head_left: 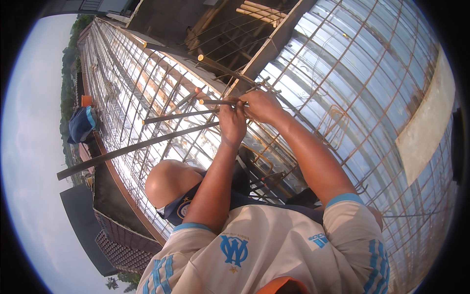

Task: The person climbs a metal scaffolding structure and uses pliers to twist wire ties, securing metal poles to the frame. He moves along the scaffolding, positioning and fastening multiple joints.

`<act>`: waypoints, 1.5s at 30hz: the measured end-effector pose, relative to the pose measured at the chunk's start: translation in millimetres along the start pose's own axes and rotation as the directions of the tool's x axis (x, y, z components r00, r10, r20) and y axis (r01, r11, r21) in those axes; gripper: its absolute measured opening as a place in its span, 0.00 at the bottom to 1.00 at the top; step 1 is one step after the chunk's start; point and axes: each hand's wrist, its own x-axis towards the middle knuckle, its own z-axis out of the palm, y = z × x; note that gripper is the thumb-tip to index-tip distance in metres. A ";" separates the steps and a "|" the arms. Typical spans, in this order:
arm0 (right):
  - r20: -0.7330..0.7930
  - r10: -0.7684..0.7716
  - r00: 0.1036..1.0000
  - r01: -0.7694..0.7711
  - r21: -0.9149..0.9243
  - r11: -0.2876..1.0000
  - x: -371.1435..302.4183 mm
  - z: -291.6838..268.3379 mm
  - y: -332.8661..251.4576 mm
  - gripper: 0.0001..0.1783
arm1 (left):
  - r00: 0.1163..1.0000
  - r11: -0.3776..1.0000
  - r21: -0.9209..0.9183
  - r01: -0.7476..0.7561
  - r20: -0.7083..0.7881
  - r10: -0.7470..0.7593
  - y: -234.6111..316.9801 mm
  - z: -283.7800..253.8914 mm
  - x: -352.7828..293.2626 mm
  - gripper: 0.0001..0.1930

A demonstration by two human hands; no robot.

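Observation:
Both my hands meet at a cluster of ribbed steel bars by the corner of a concrete opening. My left hand (pixel 232 122) is closed, its fingertips pinching a short steel bar (pixel 213 102) with a bright cut end. Right beside it, my right hand (pixel 264 106) is curled closed against the same cluster; whatever its fingers hold is hidden. Longer steel bars (pixel 142 146) stick out to the left, passing just under my left hand. Another bar with a cut end (pixel 208 61) juts out above my hands. Bent steel stirrups (pixel 334 125) lie on the mesh to the right.
A rebar mesh (pixel 362 83) covers shiny corrugated metal sheets on both sides. A dark opening (pixel 230 34) with a board edge lies ahead. A pale flat board (pixel 428 122) rests at far right. Blue cloth (pixel 82 125) hangs near the left edge, with tiled roofs (pixel 122 250) below.

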 end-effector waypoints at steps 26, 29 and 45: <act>-0.325 -0.184 0.927 0.188 -0.020 0.982 -0.6 54.7 37.4 0.13 | 0.967 0.794 0.567 -0.220 0.236 0.099 -24.4 -12.1 30.8 0.12; -0.257 -0.169 0.952 0.150 -0.091 0.984 -7.9 39.1 33.8 0.12 | 0.915 0.746 0.633 -0.205 0.395 -0.084 16.0 -19.8 28.0 0.13; -0.226 -0.185 0.956 0.230 0.192 0.954 -5.8 28.2 43.3 0.11 | 0.937 0.937 0.048 0.347 0.035 -0.349 -21.2 27.2 -23.7 0.14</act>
